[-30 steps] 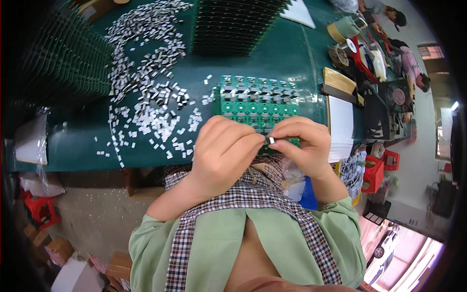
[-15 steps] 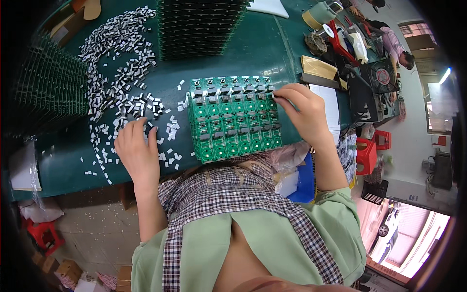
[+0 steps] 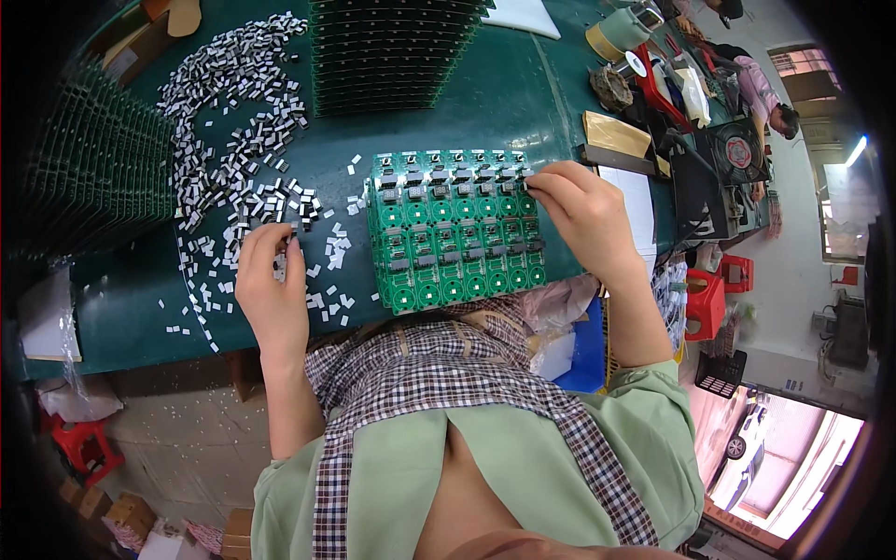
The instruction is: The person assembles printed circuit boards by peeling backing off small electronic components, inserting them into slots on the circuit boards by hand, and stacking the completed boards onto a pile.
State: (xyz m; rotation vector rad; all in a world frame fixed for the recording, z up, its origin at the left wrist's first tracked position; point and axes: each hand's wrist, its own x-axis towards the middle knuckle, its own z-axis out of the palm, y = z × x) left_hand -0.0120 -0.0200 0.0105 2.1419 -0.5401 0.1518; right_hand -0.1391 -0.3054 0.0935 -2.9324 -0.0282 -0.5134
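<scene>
A green circuit board panel (image 3: 457,231) lies in front of me, with rows of small parts and printed circles; it seems to rest on another board. My right hand (image 3: 590,219) is at its upper right edge, thumb and forefinger pinched at the end of a row of dark parts. Whatever is between those fingertips is hidden. To the left, my left hand (image 3: 271,289) rests by the near end of a heap of small black-and-white blocks (image 3: 238,75). Its thumb and forefinger close on one small dark block (image 3: 292,230).
Tall stacks of green circuit boards (image 3: 392,56) stand at the back and far left. White chips (image 3: 338,245) are scattered between my left hand and the panel. At the right are a brown paper piece (image 3: 616,133), white sheets (image 3: 627,201), a flask (image 3: 621,28) and a black fan (image 3: 737,154).
My left hand has moved slightly right, and its thumb and forefinger have closed on a small block. My right hand stays at the panel's edge. The whole view has shifted a little.
</scene>
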